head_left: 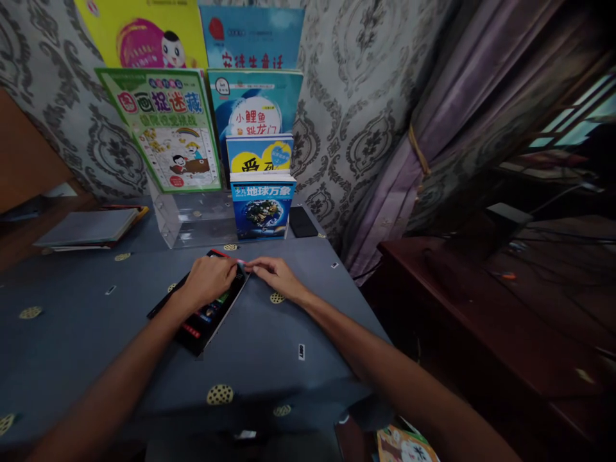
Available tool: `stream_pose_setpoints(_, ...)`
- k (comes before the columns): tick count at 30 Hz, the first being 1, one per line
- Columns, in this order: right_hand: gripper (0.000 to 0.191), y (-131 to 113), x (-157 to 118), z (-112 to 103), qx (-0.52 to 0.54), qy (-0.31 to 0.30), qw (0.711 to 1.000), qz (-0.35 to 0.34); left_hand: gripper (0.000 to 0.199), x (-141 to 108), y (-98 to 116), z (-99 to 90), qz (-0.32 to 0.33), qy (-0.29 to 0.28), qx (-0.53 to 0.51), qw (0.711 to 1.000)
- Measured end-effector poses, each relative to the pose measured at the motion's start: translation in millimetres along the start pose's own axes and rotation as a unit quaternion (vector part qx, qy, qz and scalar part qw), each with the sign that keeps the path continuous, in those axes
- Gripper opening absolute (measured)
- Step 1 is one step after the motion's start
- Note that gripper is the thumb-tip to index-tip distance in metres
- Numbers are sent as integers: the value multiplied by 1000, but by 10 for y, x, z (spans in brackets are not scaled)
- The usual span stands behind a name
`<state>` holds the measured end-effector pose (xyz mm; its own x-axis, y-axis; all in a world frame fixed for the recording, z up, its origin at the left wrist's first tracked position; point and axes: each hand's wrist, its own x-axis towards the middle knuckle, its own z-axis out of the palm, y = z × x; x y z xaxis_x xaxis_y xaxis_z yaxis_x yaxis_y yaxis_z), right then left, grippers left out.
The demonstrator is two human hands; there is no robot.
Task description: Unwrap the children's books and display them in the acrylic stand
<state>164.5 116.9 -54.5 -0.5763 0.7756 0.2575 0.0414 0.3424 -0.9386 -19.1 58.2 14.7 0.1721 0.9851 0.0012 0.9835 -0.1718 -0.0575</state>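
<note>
A dark-covered book [198,328] with small coloured pictures lies slanted on the grey-blue tabletop [269,340]. My left hand [212,279] lies across its upper part, fingers curled and closed at the top right corner. From the other side, my right hand [276,276] pinches that same corner between thumb and fingers. The fingertips of both hands almost meet there, and they hide the corner itself. Some of the cover is out of sight under my left hand and forearm.
Behind the hands stands a clear plastic rack [192,218] with several children's books, among them a blue earth book [264,208]. A black flat device [303,222] lies beside it. Papers [89,228] are stacked at left. Right of the table is a dark red cabinet [462,321].
</note>
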Motion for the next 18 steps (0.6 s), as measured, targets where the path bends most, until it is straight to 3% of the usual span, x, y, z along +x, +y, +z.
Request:
stream_pose_setpoints(6, 20, 46, 250, -39, -76, 55, 995, 17, 42, 9, -40, 41, -9, 17, -10, 1000)
stream_pose_setpoints(11, 19, 151, 504, -14, -129, 89, 988, -11, 39, 5, -61, -7, -12, 12, -24, 1000)
stream_pose_setpoints(18, 28, 179, 440, 46, -154, 68, 985, -36, 39, -66, -12, -29, 65, -8, -4, 998)
